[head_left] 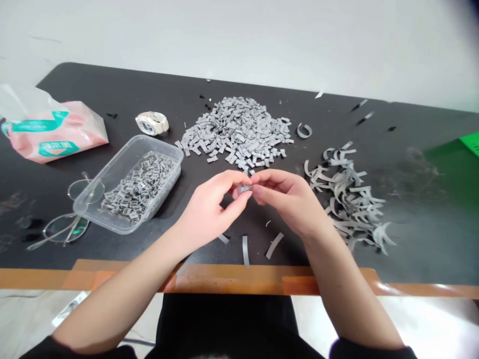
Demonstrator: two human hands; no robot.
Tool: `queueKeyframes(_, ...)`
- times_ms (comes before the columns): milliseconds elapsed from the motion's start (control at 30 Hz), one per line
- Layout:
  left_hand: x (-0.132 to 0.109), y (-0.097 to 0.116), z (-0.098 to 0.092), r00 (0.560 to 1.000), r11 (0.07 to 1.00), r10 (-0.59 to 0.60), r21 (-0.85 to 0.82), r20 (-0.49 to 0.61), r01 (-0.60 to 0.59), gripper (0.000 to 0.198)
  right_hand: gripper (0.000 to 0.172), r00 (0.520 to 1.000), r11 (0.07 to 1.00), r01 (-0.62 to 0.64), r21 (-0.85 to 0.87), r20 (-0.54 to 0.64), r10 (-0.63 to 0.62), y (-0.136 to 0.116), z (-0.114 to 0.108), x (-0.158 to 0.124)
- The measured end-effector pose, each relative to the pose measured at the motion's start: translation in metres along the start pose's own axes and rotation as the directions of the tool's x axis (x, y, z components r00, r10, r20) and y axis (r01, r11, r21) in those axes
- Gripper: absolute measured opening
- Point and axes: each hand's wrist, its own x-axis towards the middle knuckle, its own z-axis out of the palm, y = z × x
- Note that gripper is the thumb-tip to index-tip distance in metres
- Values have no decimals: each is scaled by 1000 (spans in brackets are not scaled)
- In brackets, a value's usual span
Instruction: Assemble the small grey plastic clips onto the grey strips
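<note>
My left hand [217, 202] and my right hand [286, 197] meet fingertip to fingertip over the middle of the table. Both are closed in a pinch on one small grey piece [245, 188], mostly hidden by the fingers. Just beyond them spreads a heap of small folded grey pieces [239, 129]. To the left stands a clear plastic tub [125, 227] holding many small metal buckles [140, 187]. Right of my right hand lies a pile of curved grey strips [354, 199]. Between my forearms are a few loose strips [245, 250].
Eyeglasses [65, 229] lie partly behind the tub at the left. A white watch [151, 123] and a pink tissue pack [62, 132] sit farther back. A curled grey strip [305, 131] rests right of the heap. Brown tape [239, 279] runs along the table's front edge.
</note>
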Motion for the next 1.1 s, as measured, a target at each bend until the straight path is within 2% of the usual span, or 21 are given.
queueKeyframes(133,2,-2,-2,995,994,86,60,46,-88,15,7,997,997,-77,-15,23,77,-1,-1,0)
queueKeyframes(333,2,-9,-7,970,947,217,218,108,-236,3,11,989,990,-140,36,51,138,-4,-3,2)
queueKeyframes(467,2,-11,-8,967,935,196,267,164,-234,8,18,984,985,-173,24,46,172,-6,-5,4)
queueKeyframes(567,6,-9,-10,972,956,85,257,220,-142,11,19,980,981,-195,-7,30,195,-5,-8,6)
queueKeyframes(633,10,-9,-15,969,966,-51,260,241,-13,13,20,981,981,-193,-26,-39,192,-3,-12,10)
queueKeyframes(700,15,-13,-21,961,944,-208,293,181,149,15,20,975,986,-166,-24,-153,160,2,-17,15)
queueKeyframes(800,19,-25,-29,924,857,-381,379,10,350,21,23,949,997,-72,15,-308,73,11,-21,23)
queueKeyframes(867,19,-33,-30,901,807,-433,452,16,380,24,37,942,999,-26,-22,-335,18,16,-20,25)
queueKeyframes(933,17,-35,-28,873,775,-475,523,109,356,25,47,954,989,-22,-147,-298,-23,20,-17,23)
queueKeyframes(1000,14,-34,-25,820,743,-536,573,201,345,23,42,966,957,-35,-286,-255,-41,21,-12,20)
queueKeyframes(1100,12,-28,-22,742,687,-619,635,256,354,24,24,965,924,-29,-381,-250,-73,19,-8,15)
